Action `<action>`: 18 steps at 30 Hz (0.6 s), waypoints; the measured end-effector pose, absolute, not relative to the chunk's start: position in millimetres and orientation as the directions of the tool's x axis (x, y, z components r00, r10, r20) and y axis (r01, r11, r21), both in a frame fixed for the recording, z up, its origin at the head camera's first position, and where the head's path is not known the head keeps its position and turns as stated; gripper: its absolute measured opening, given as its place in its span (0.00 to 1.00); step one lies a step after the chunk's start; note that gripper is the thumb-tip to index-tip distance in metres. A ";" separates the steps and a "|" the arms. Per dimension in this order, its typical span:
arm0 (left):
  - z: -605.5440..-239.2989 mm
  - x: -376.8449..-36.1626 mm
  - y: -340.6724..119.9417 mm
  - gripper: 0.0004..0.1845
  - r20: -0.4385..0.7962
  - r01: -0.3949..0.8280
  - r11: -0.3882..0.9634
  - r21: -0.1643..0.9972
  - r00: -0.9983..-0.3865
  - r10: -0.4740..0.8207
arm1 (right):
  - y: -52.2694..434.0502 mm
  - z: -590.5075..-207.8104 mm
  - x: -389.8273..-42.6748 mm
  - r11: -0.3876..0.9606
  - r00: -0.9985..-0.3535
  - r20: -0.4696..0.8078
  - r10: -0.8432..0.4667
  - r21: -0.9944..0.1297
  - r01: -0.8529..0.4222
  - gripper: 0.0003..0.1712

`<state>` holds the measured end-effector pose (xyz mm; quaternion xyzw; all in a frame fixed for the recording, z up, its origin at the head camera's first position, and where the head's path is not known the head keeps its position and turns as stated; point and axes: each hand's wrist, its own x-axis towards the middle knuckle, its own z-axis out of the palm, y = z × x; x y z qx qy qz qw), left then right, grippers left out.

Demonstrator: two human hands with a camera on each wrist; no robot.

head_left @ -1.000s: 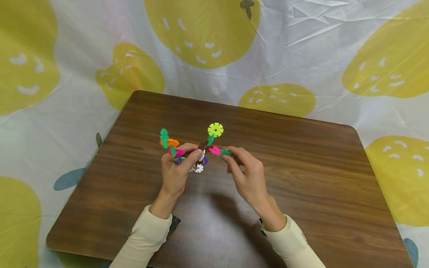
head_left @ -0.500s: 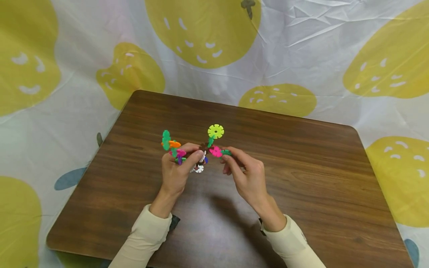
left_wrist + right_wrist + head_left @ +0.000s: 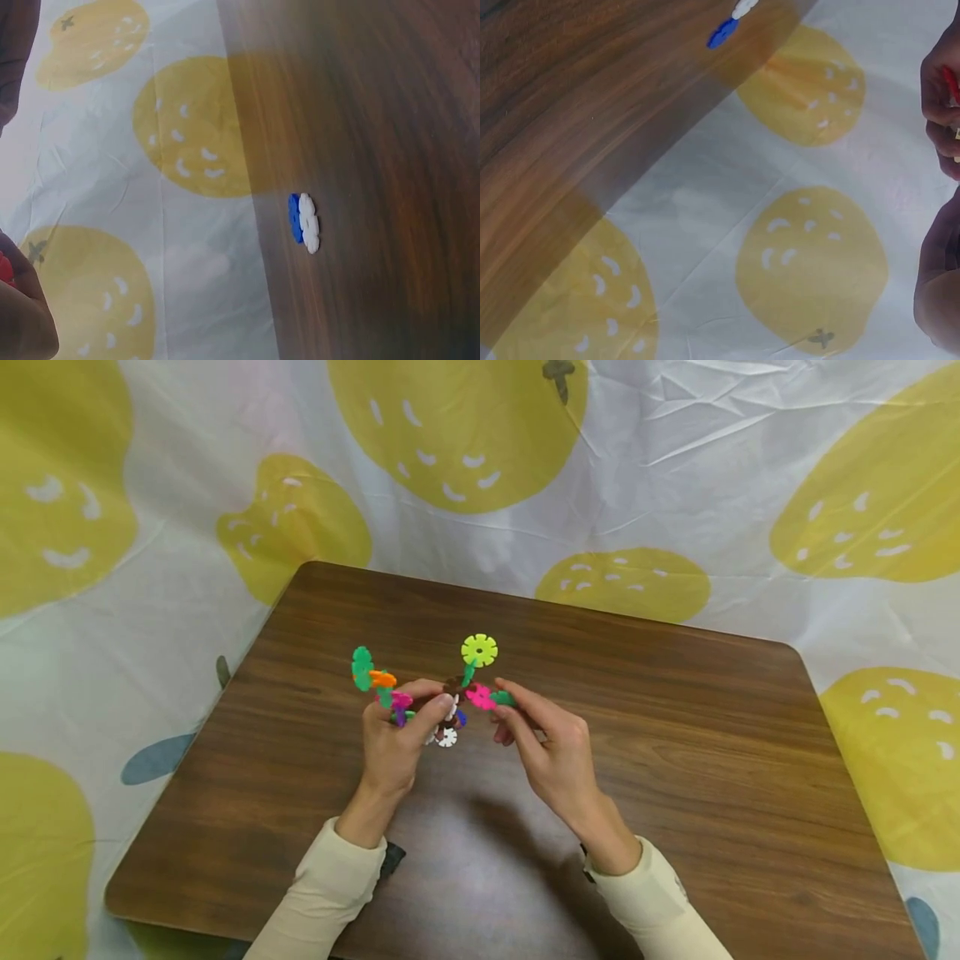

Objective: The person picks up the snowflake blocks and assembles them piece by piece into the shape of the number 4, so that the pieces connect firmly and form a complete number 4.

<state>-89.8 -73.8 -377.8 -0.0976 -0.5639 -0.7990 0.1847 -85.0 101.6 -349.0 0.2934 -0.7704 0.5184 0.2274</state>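
Observation:
A toy built of interlocking notched plastic discs is held above the table in the head view, with a yellow-green disc [image 3: 479, 650] at its top. My left hand [image 3: 392, 743] grips its brown and white middle, thumb across the front, covering part of it. Leftward stretches a branch of green, orange disc [image 3: 383, 679], pink and purple pieces. On the right side a hot-pink disc [image 3: 480, 697] joins a green disc [image 3: 502, 698], which my right hand [image 3: 558, 747] pinches between thumb and index finger. Below hangs a white disc [image 3: 447, 737]. Both wrist views catch only hand parts at an edge.
The brown wood-grain table [image 3: 712, 777] has rounded corners. A pale curtain [image 3: 465, 552] with yellow fruit prints stands behind it and along its sides. A blue disc [image 3: 295, 217] and a white disc [image 3: 309, 223] appear side by side in the left wrist view.
The toy's left branch and top disc have shifted slightly left and up. My right index finger has lifted a little at the green disc. Both hands otherwise stay in nearly the same place.

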 end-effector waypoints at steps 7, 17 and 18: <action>-378.3 -90.8 -75.0 0.07 0.371 0.422 -0.351 0.836 -0.906 -0.205 | 109.2 -353.9 -89.9 0.341 -0.764 0.603 -0.227 -0.686 -0.643 0.22; -379.0 -91.2 -80.6 0.05 0.343 0.400 -0.366 0.840 -0.915 -0.212 | 111.5 -350.9 -91.6 0.401 -0.812 0.542 -0.215 -0.709 -0.579 0.14; -379.2 -91.1 -80.8 0.05 0.340 0.397 -0.367 0.841 -0.916 -0.211 | 112.3 -353.4 -92.7 0.412 -0.819 0.530 -0.219 -0.711 -0.570 0.14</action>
